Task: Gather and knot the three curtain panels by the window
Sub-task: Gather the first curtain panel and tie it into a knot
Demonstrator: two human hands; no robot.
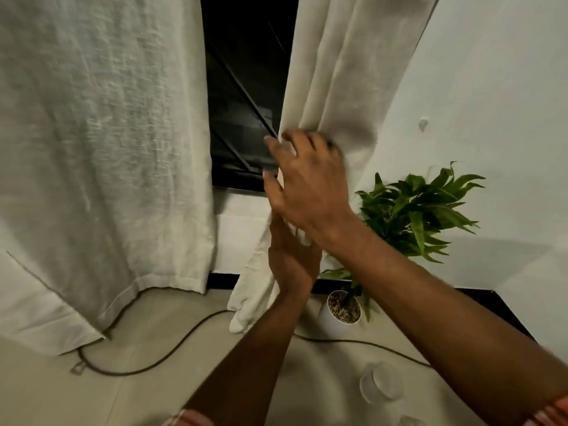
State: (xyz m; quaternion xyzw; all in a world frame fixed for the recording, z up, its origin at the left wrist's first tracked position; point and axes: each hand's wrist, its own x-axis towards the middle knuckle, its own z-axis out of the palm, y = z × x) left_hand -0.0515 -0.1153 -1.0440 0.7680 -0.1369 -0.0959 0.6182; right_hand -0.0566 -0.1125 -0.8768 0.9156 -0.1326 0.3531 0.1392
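A wide cream curtain panel [101,155] hangs flat on the left, its hem reaching the floor. To the right of the dark window [246,96], a second cream curtain panel [335,75] is bunched into folds. My right hand [307,182] wraps its spread, blurred fingers round the folds at sill height. Just below, my left hand [292,256] grips the narrowed bundle, and the panel's tail [249,302] hangs out beneath it to the floor. A third panel is not in view.
A green potted plant [412,216] in a white pot [335,318] stands on the floor right beside the gathered panel. A dark cable [159,361] snakes over the floor tiles. A clear glass object [381,385] sits near my right forearm.
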